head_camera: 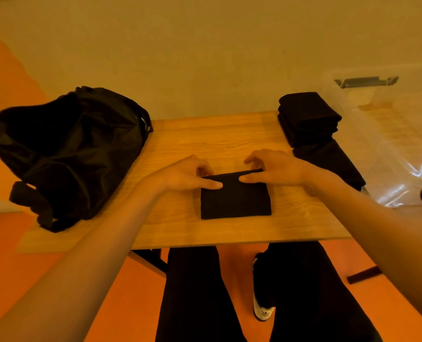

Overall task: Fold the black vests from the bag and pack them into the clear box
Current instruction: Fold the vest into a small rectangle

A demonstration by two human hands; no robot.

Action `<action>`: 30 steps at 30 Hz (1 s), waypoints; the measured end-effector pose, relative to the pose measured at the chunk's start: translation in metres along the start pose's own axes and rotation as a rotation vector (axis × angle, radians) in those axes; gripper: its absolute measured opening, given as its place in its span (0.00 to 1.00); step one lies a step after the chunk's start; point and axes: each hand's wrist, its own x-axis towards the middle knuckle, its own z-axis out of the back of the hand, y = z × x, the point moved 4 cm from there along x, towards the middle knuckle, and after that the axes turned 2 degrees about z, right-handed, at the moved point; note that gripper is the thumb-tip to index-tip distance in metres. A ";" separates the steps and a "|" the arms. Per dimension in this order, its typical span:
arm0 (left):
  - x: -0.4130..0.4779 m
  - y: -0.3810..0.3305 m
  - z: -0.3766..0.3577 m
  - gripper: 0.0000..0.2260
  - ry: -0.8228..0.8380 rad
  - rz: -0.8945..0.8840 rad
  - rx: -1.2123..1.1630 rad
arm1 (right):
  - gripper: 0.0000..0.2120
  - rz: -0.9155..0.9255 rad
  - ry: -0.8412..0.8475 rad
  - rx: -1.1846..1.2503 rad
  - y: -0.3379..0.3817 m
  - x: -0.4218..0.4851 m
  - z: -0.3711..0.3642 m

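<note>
- Wooden table [229, 141]: bag [69, 156] left, clear box [390, 134] far right.
- Left grip [187, 174] and right grip [271, 169] pinch far edge of folded vest [237, 201], centre.
- Risk: an uneven lift could let layers unfold.

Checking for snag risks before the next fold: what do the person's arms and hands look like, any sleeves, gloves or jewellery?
The left arm and right arm are bare as far as the picture reaches; no sleeve is in view. The left hand and right hand wear no gloves, and no watch, bracelet, ring or tape shows.
</note>
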 end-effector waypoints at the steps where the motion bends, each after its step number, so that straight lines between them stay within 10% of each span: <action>1: 0.004 -0.003 0.001 0.21 0.062 -0.002 0.006 | 0.33 -0.012 0.042 -0.002 0.000 0.003 0.002; 12: 0.021 -0.014 0.004 0.14 0.203 -0.053 -0.163 | 0.17 -0.017 0.208 0.056 -0.001 0.002 0.005; 19: 0.009 -0.020 -0.009 0.20 0.244 0.005 -0.956 | 0.22 -0.127 -0.012 0.592 -0.024 -0.030 0.005; 30: 0.017 -0.065 -0.018 0.22 0.189 -0.100 -1.022 | 0.14 -0.180 -0.301 1.022 -0.040 -0.100 0.005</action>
